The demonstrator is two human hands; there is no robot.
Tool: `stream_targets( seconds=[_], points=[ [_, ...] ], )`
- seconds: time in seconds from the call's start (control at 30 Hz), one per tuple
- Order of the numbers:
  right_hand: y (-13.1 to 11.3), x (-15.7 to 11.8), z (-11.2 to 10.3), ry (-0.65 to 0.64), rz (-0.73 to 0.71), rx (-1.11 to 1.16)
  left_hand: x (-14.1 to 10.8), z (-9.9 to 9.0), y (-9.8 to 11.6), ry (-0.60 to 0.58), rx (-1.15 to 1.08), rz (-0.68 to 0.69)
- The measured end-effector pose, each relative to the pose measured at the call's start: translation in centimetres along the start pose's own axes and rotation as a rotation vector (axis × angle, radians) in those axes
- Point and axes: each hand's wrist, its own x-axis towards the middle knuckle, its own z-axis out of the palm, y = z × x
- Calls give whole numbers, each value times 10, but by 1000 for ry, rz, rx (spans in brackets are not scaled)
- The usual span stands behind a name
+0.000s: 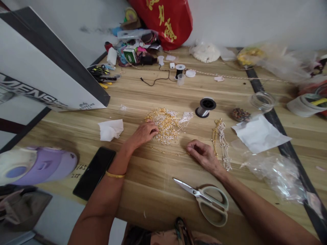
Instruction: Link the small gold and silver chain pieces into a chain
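1. Closest in on the desk (153, 190), the scissors (201, 195) lie with blades together, tip angled left, below the right hand (203, 154).
2. Over to the left, a dark phone (94, 173) lies flat beside the left forearm, and a purple flask (55, 165) sits beyond it at the edge of view.
3. Now the right hand: side down on the desk, fingers curled, thumb and fingertips close together, right at the end of a thin gold chain (163, 152). Whether they clamp it, I cannot tell.
4. That chain runs leftward across the wood, just on the near side of the pile (166, 126).
5. Just right of that hand, gold strands (215, 137) and silver strands (224, 149) lie side by side; a clear bag (278, 178) and white paper (260, 134) spread further right.
6. Here's the left hand (144, 132), palm down, fingers bent into the pile's left side! What they pinch, if anything, I cannot tell.
7. The gold-and-silver pile sits mid-desk, a crumpled tissue (111, 130) well off to its left.
8. Beyond it stand a wire spool (205, 108) and, further right, a clear jar (263, 102).
9. Farthest back, a red bag (166, 23) rests against the wall.
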Motion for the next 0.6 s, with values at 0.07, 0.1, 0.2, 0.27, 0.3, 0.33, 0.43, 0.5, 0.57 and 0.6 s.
stream_targets(
  seconds=[0.07,0.1,0.2,0.27,0.3,0.33,0.43,0.5,0.57,0.6],
  points=[
    [0,0,0,3,-4,6,0,2,-1,25,3,-3],
    [0,0,0,3,-7,8,1,4,-2,42,-1,0],
    [1,0,0,1,-4,5,2,9,0,104,-20,25],
    [2,0,0,2,2,-4,4,14,3,140,-23,48],
    [2,0,-1,2,2,-8,6,16,4,152,-21,61],
    [2,0,-1,3,1,-10,7,19,6,160,-16,70],
    [2,0,-1,-2,-3,1,10,24,10,164,13,81],
    [2,0,-1,-3,-2,12,11,26,11,156,37,74],
    [2,1,-1,-7,-1,17,10,26,11,154,51,63],
    [2,1,-1,-8,-1,18,10,26,11,157,51,59]
  ],
)
